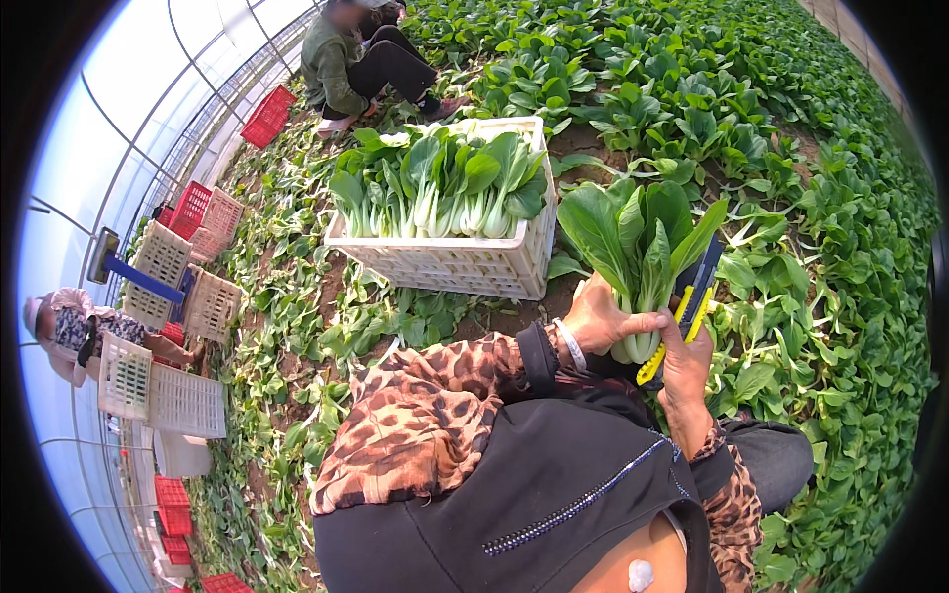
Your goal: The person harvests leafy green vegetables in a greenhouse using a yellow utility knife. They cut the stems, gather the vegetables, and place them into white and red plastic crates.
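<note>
My left hand [593,319], with a pale bracelet at the wrist, grips a bok choy [637,259] near its white base. The plant is upright, with its broad green leaves fanned out above the fingers. Against the same base, from the right, rests my right hand [686,363]. It holds a yellow and dark utility knife [695,302] alongside the stalks; the blade cannot be made out. Left of my hands, a white plastic crate [452,265] stands on the ground, packed with upright bok choy [437,185].
Bok choy plants [667,67] grow densely ahead and to the right. Trimmed leaves [282,348] litter the soil at left. A person [337,70] sits beyond the crate; another person [81,333] is far left among stacked crates [185,400]. A red crate [269,116] stands near the greenhouse wall.
</note>
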Tool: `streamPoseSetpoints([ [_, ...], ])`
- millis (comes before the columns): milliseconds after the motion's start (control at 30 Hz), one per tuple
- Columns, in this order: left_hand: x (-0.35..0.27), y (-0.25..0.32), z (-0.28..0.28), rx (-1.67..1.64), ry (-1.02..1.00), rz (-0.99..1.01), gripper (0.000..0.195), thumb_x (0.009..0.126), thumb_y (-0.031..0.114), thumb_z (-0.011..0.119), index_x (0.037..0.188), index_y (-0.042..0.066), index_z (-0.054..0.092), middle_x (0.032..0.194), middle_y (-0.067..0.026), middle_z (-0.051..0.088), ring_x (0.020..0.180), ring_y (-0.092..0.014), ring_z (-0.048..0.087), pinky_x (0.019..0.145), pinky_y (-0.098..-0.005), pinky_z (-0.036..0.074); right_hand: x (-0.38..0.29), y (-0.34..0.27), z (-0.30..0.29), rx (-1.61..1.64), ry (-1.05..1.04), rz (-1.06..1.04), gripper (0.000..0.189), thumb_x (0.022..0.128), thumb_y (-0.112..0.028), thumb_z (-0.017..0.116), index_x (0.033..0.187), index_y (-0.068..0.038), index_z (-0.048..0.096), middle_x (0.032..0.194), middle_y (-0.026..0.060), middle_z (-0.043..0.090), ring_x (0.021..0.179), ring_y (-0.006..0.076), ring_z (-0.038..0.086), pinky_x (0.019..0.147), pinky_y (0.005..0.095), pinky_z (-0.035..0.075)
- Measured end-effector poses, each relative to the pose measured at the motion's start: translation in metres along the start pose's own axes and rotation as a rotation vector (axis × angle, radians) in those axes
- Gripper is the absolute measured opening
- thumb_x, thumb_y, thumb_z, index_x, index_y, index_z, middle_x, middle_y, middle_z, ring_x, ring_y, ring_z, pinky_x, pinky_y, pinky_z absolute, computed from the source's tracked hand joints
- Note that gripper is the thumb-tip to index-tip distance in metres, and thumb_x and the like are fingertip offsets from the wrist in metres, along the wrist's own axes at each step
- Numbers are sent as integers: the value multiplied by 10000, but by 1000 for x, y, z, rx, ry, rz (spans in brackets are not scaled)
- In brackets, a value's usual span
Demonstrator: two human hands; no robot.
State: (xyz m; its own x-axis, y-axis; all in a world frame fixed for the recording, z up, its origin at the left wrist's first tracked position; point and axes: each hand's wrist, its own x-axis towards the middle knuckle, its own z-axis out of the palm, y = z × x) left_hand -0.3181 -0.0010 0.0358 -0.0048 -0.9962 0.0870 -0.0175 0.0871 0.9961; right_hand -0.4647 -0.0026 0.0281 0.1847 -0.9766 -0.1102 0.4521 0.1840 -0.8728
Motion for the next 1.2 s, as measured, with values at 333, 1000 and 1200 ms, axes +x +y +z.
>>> streamPoseSetpoints([
  [333, -8, 7, -27, -186, -219, 59, 662, 627, 97, 801, 1184, 9, 454, 1120, -104, 554, 1013, -183, 541, 891, -324, 439, -4, -8, 24, -241, -30, -14, 245, 776, -75, 686, 986, 0, 587, 842, 6, 604, 728, 70, 552, 650, 212, 453],
  [1000, -22, 19, -108, -737, -145, -116, 666, 676, 88, 683, 1255, -20, 372, 1132, -216, 555, 1033, -270, 559, 928, -362, 422, 7, -2, 102, -304, -143, -11, 256, 801, -95, 667, 1018, 21, 595, 899, 49, 628, 787, 95, 576, 729, 227, 461],
  [1200, -27, -9, -127, -1084, -357, -88, 601, 713, 223, 636, 1190, -85, 438, 1175, -256, 505, 1056, -366, 535, 926, -447, 426, 14, -2, 126, -123, -277, 90, 255, 830, -96, 622, 1039, 39, 566, 981, 150, 628, 872, 191, 625, 791, 288, 507],
])
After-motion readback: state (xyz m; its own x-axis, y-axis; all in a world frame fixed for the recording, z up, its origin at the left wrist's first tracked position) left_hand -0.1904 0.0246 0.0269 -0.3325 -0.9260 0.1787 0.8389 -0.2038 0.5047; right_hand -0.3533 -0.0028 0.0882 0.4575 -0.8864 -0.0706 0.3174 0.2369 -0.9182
